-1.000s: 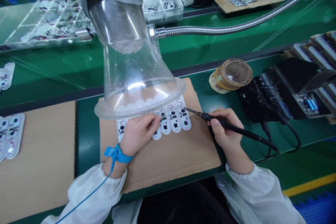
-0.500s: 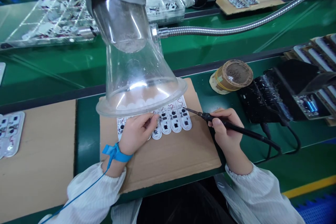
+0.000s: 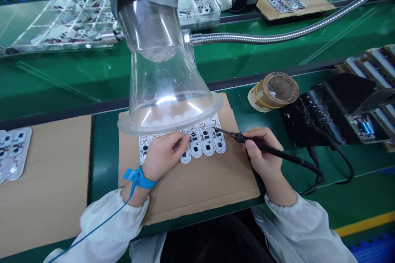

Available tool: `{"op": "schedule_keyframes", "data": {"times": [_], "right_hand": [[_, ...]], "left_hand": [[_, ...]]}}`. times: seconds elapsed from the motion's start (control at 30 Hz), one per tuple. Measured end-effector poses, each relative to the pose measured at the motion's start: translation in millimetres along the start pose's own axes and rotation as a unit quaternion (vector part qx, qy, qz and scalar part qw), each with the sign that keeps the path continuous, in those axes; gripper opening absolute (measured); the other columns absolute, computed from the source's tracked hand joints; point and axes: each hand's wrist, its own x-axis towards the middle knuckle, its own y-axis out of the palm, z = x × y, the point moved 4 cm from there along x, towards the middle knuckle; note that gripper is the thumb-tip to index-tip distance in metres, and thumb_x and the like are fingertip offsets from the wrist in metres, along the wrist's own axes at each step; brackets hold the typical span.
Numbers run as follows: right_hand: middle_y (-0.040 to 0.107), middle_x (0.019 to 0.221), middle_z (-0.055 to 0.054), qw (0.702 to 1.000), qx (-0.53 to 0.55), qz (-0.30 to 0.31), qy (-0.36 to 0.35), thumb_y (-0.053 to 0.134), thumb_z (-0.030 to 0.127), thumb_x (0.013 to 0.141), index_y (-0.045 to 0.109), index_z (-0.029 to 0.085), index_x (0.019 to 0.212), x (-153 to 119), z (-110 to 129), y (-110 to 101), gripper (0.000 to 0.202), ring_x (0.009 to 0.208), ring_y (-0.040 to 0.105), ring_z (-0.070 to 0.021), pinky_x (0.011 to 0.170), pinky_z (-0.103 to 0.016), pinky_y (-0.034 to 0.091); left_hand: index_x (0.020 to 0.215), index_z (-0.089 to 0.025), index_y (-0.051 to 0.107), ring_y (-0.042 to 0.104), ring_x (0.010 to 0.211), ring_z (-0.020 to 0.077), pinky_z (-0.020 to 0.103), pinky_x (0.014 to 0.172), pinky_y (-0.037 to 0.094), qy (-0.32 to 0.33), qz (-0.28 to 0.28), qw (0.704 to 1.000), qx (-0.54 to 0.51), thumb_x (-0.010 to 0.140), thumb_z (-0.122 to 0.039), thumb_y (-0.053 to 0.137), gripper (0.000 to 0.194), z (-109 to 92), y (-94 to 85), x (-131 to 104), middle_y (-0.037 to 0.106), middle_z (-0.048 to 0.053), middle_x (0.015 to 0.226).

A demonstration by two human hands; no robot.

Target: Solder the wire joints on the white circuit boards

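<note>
My right hand (image 3: 265, 152) is closed around the black handle of a soldering iron (image 3: 259, 144). Its metal tip touches or hovers just over the rightmost strip of a white circuit board panel (image 3: 207, 144); which one I cannot tell. Rounded strips with black parts and thin red wires make up the panel. Over its left part rests my left hand (image 3: 166, 152), thumb and fingers pinched together near the middle strips; what they pinch is too small to make out. A blue wrist strap (image 3: 140, 178) circles the left wrist. Cardboard (image 3: 197, 189) lies under the panel.
A clear fume hood (image 3: 166, 90) hangs over the panel on a flexible metal arm (image 3: 262, 38). To the right stand a tape-wrapped cup (image 3: 273, 91) and black equipment (image 3: 311, 115). More boards (image 3: 15, 154) lie on cardboard at left; parts trays (image 3: 77, 16) sit behind.
The view has shifted slightly. The soldering iron stays at the rightmost strip, its handle and cable a little further left. My left hand keeps its pinch over the panel.
</note>
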Motion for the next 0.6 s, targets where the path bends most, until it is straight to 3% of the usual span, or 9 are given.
{"op": "schedule_keyframes", "data": {"times": [0.33, 0.5, 0.6], "right_hand": [[0.065, 0.083, -0.001, 0.998, -0.034, 0.005, 0.046, 0.072, 0.029, 0.101, 0.071, 0.023, 0.098, 16, 17, 2, 0.008, 0.067, 0.060, -0.0149, 0.060, -0.028, 0.046], [0.059, 0.075, 0.000, 0.993, 0.077, -0.084, 0.016, 0.070, 0.029, 0.102, 0.069, 0.022, 0.093, 16, 16, 6, 0.011, 0.060, 0.053, -0.0149, 0.053, -0.029, 0.038], [0.059, 0.073, 0.000, 0.993, 0.082, -0.080, 0.002, 0.069, 0.031, 0.102, 0.068, 0.022, 0.091, 12, 10, 13, 0.014, 0.060, 0.053, -0.0155, 0.054, -0.030, 0.038]], "left_hand": [[0.078, -0.018, 0.066, 0.044, 0.051, 0.0075, 0.020, 0.051, 0.034, -0.048, -0.052, 0.996, -0.046, 0.102, -0.021, 0.062, 0.025, 3, -8.8, -1, 0.054, -0.006, 0.057], [0.071, -0.019, 0.060, 0.041, 0.049, 0.0075, 0.020, 0.050, 0.033, -0.064, -0.075, 0.994, -0.043, 0.101, -0.023, 0.060, 0.030, 7, -11.2, -6, 0.048, -0.007, 0.055], [0.067, -0.019, 0.056, 0.040, 0.049, 0.0078, 0.021, 0.050, 0.033, -0.066, -0.069, 0.995, -0.034, 0.100, -0.025, 0.059, 0.034, 8, -10.9, -6, 0.045, -0.007, 0.053]]}}
